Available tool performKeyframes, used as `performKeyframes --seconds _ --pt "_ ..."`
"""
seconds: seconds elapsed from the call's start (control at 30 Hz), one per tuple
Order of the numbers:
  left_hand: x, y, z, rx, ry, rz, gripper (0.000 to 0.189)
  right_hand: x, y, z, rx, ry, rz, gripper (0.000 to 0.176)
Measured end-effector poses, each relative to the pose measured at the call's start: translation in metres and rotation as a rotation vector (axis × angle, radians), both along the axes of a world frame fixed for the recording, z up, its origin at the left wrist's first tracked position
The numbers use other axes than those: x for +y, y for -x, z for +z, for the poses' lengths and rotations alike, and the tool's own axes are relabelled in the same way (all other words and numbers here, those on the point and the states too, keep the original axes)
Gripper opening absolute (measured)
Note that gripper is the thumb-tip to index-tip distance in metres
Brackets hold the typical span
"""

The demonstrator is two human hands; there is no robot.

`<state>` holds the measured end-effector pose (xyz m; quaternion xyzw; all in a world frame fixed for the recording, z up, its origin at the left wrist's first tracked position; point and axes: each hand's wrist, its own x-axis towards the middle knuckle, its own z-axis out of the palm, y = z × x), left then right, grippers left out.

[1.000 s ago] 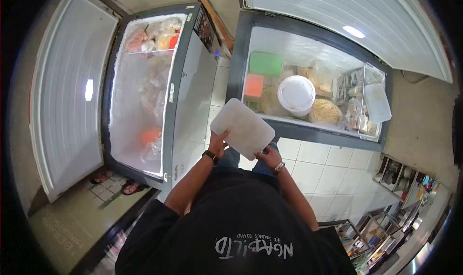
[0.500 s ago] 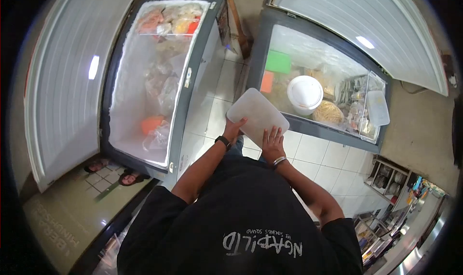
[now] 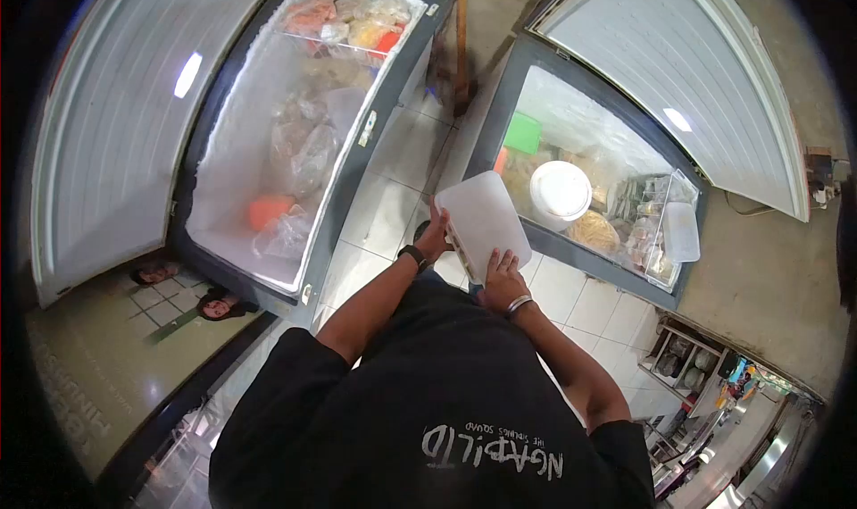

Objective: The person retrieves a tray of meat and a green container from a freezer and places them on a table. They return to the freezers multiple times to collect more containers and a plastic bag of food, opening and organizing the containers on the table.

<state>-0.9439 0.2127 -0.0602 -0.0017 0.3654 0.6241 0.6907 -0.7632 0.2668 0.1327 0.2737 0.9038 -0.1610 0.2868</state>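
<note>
Two chest freezers stand open, lids thrown back, with a strip of white tiled floor between them. On the left, the grey-framed frosted chest freezer: clear plastic bags of frozen food piled in the middle, an orange packet near the front, and a wire basket of pink and yellow packs at the far end. On the right, the second grey-framed chest freezer: a green flat lidded box, a round white bucket lid, a bag of yellow noodles and a clear rectangular tub packed close together.

Right in front of the chest, the frosted white rectangular plastic container is held tilted over the tiles, and in this view it overlaps the near left corner of the right-hand freezer. The left hand, black watch at the wrist, is clamped on its left edge. The right hand, silver bracelet at the wrist, grips the near end with fingers stretched up onto it. Nothing sits between the container and either freezer opening.
</note>
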Motion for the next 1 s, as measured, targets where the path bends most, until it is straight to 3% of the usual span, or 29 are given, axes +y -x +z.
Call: performKeyframes --seconds 0.07,0.13,0.2,0.23,0.3,0.37,0.43,0.47,0.5,0.53,0.63,0.7,0.77,0.8,0.83,0.9,1.0 --pt "-0.005 0.001 0.007 -0.011 -0.049 -0.012 0.106 -0.005 -0.002 -0.002 0.002 0.001 -0.062 0.084" --pt "-0.003 0.008 0.046 0.028 -0.055 -0.050 0.108 -0.009 -0.002 0.000 0.010 0.002 -0.139 0.084" --pt "0.001 0.009 0.072 0.254 0.084 -0.177 0.103 -0.007 -0.005 0.014 0.219 -0.063 -0.352 0.079" --pt "0.002 0.007 0.055 0.255 0.081 -0.201 0.103 -0.003 -0.005 0.026 0.219 -0.066 -0.375 0.079" --pt "0.003 0.004 0.027 0.491 -0.124 -0.135 0.102 0.005 -0.010 0.046 0.362 0.089 -0.577 0.071" --pt "0.008 0.010 0.051 0.440 -0.176 -0.103 0.096 0.010 -0.031 0.053 0.516 -0.054 -0.711 0.049" --pt "0.005 0.015 0.061 0.453 -0.114 -0.092 0.099 0.006 -0.067 0.059 0.609 -0.139 -0.986 0.041" --pt "0.005 0.015 0.068 0.459 -0.132 -0.125 0.099 -0.001 -0.090 0.059 0.803 -0.171 -1.059 0.040" --pt "0.004 0.015 0.082 0.558 -0.169 -0.185 0.098 -0.013 -0.113 0.059 1.000 -0.209 -1.123 0.039" --pt "0.004 0.014 0.091 0.658 -0.210 -0.246 0.098 -0.029 -0.131 0.073 1.013 -0.252 -1.240 0.036" --pt "0.004 -0.001 0.121 0.603 -0.230 -0.379 0.098 -0.098 -0.189 0.098 0.702 -0.511 -1.332 0.032" --pt "0.001 -0.023 0.137 0.563 -0.286 -0.456 0.093 -0.162 -0.227 0.096 0.635 -0.550 -1.417 0.030" --pt "-0.007 -0.048 0.138 0.488 -0.306 -0.540 0.086 -0.239 -0.259 0.085 0.554 -0.571 -1.506 0.028" --pt "-0.016 -0.071 0.167 0.504 -0.323 -0.540 0.068 -0.279 -0.271 0.075 0.489 -0.663 -1.512 0.026" --pt "-0.024 -0.088 0.175 0.501 -0.335 -0.592 0.068 -0.319 -0.276 0.069 0.417 -0.749 -1.517 0.025" --pt "-0.043 -0.124 0.191 0.416 -0.311 -0.711 0.062 -0.401 -0.279 0.058 0.397 -0.796 -1.628 0.020" --pt "-0.090 -0.195 0.238 0.327 -0.326 -0.787 0.063 -0.513 -0.271 0.048 0.336 -0.703 -1.997 0.021"
